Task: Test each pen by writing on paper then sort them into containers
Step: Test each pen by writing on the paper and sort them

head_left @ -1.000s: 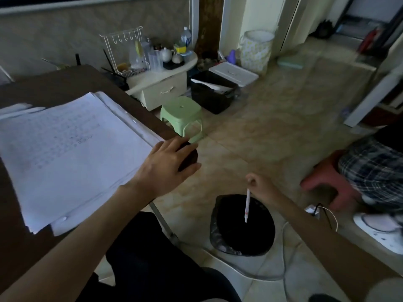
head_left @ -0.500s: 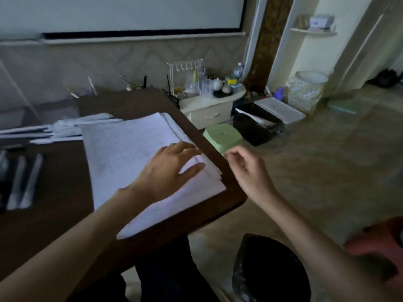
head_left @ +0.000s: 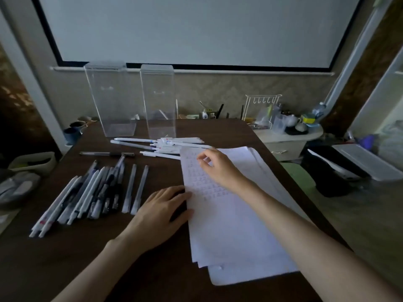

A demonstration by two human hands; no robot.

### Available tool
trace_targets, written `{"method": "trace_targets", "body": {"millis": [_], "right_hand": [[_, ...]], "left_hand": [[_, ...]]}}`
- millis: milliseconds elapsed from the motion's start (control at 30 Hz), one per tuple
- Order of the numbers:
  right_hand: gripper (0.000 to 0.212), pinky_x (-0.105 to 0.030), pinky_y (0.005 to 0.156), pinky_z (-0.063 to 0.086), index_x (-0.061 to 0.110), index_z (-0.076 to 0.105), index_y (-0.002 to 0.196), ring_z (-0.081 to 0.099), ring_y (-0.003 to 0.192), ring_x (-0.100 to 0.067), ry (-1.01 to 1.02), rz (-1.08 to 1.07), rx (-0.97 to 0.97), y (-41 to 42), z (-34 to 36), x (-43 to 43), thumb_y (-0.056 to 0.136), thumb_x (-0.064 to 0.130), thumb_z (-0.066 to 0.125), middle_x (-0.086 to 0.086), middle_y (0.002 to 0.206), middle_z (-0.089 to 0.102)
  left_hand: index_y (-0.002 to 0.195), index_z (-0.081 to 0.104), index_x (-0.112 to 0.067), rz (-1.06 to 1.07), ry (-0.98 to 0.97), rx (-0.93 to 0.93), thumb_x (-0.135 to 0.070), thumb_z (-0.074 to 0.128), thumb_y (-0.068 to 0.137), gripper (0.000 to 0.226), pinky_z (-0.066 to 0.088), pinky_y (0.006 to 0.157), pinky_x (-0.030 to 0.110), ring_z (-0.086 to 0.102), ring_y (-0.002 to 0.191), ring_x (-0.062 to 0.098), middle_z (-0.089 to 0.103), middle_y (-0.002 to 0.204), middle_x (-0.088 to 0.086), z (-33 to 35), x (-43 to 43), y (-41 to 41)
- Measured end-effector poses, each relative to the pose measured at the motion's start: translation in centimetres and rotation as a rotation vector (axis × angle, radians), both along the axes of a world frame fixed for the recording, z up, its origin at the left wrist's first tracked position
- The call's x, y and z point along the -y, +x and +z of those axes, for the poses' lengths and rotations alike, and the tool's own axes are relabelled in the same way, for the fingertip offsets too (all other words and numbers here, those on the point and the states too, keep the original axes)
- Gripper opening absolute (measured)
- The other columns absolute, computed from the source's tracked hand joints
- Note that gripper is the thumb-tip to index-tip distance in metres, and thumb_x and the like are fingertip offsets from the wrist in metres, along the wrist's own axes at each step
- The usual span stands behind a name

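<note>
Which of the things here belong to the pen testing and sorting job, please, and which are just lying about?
Belong to the job: stack of paper, mixed pens, white pens, left clear container, right clear container.
Lying about: wire rack, water bottle, green stool.

Person's upper limbs, head-camera view. The left forearm point(head_left: 102, 264) and right forearm point(head_left: 305, 232) are bare along their whole visible length; the left grip point(head_left: 161, 211) and right grip point(head_left: 218, 168) are bare hands.
</note>
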State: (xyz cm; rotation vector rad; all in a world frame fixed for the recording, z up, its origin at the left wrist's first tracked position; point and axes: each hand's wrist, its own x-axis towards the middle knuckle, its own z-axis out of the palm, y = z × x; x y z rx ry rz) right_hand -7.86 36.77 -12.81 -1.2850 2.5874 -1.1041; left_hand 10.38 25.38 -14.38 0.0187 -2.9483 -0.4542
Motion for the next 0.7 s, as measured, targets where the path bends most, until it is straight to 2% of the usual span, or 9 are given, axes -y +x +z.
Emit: {"method": "trace_targets", "body": {"millis": [67, 167, 233, 300, 367, 467, 533, 633, 700], "right_hand": [[0.017, -0.018, 0.080, 0.036, 0.005, 0.061, 0.107, 0.051, 0.099, -0.012, 0.009, 0.040, -0.049, -0.4, 0.3, 2.8, 0.096, 0.011, 0.049, -0.006, 0.112, 0.056], [0.017, -0.028, 0.085, 0.041, 0.004, 0.062, 0.105, 0.052, 0.103, -0.018, 0.044, 0.086, -0.115, -0.9, 0.7, 6.0, 0.095, 0.012, 0.050, -0.008, 0.111, 0.058], [0.018, -0.029, 0.081, 0.040, 0.004, 0.063, 0.102, 0.052, 0.104, -0.021, 0.105, 0.092, -0.187, -1.1, 0.6, 7.5, 0.094, 0.017, 0.053, -0.008, 0.107, 0.061], [0.024, -0.031, 0.077, 0.039, 0.007, 0.063, 0.100, 0.052, 0.101, -0.023, 0.192, 0.056, -0.262, -1.3, 0.1, 8.6, 0.091, 0.029, 0.059, -0.007, 0.102, 0.062], [0.028, -0.035, 0.082, 0.039, 0.012, 0.062, 0.100, 0.049, 0.103, -0.024, 0.291, 0.006, -0.321, -1.4, -0.5, 9.5, 0.089, 0.038, 0.059, -0.006, 0.103, 0.062], [0.022, -0.036, 0.084, 0.036, 0.016, 0.064, 0.097, 0.049, 0.103, -0.025, 0.314, -0.057, -0.365, -1.3, -0.8, 10.5, 0.091, 0.036, 0.056, -0.003, 0.101, 0.064], [0.020, -0.035, 0.076, 0.039, 0.014, 0.066, 0.091, 0.055, 0.091, -0.022, 0.180, -0.087, -0.274, -1.0, -0.5, 10.9, 0.091, 0.032, 0.058, -0.003, 0.090, 0.065], [0.010, -0.026, 0.063, 0.046, 0.004, 0.062, 0.089, 0.057, 0.067, -0.011, -0.202, -0.003, 0.198, -0.3, 1.4, 10.6, 0.091, 0.014, 0.059, 0.000, 0.075, 0.061], [0.005, -0.018, 0.062, 0.050, 0.006, 0.056, 0.087, 0.062, 0.061, -0.006, -0.414, 0.079, 0.454, -0.1, 2.9, 9.3, 0.091, 0.002, 0.056, -0.004, 0.077, 0.063]], "left_hand": [[0.139, 0.041, -0.030, -0.001, 0.015, 0.004, -0.069, 0.014, 0.079, 0.076, 0.026, 0.110, 0.030, 0.032, 0.134, 0.012, 0.035, 0.146, -0.007, -0.2, 0.1, -0.1], [0.140, 0.039, -0.030, -0.012, 0.029, 0.005, -0.066, 0.023, 0.085, 0.068, 0.021, 0.109, 0.028, 0.029, 0.135, 0.012, 0.032, 0.148, -0.007, -0.3, 0.3, -0.1], [0.139, 0.040, -0.030, -0.003, 0.027, -0.010, -0.065, 0.024, 0.085, 0.066, 0.022, 0.108, 0.027, 0.030, 0.134, 0.011, 0.032, 0.147, -0.007, -0.4, 0.4, 0.0], [0.138, 0.043, -0.030, 0.045, 0.033, -0.040, -0.059, 0.035, 0.090, 0.056, 0.023, 0.108, 0.027, 0.031, 0.133, 0.012, 0.032, 0.146, -0.007, -0.4, 0.6, 0.0], [0.137, 0.044, -0.030, 0.094, 0.045, -0.060, -0.054, 0.042, 0.091, 0.051, 0.024, 0.108, 0.028, 0.031, 0.133, 0.012, 0.032, 0.146, -0.006, -0.4, 0.7, 0.0], [0.137, 0.043, -0.029, 0.108, 0.032, -0.037, -0.056, 0.041, 0.091, 0.054, 0.024, 0.109, 0.027, 0.031, 0.132, 0.011, 0.033, 0.146, -0.007, -0.4, 0.6, 0.0], [0.136, 0.044, -0.028, 0.104, 0.046, -0.042, -0.055, 0.040, 0.092, 0.052, 0.025, 0.107, 0.026, 0.033, 0.130, 0.010, 0.035, 0.144, -0.008, -0.3, 0.6, 0.0], [0.134, 0.047, -0.028, 0.107, 0.059, -0.050, -0.054, 0.039, 0.092, 0.050, 0.029, 0.106, 0.026, 0.036, 0.127, 0.009, 0.037, 0.141, -0.008, -0.2, 0.7, 0.0], [0.133, 0.049, -0.027, 0.103, 0.070, -0.050, -0.052, 0.041, 0.092, 0.049, 0.032, 0.105, 0.027, 0.038, 0.126, 0.010, 0.039, 0.139, -0.007, -0.2, 0.7, 0.0]]}}
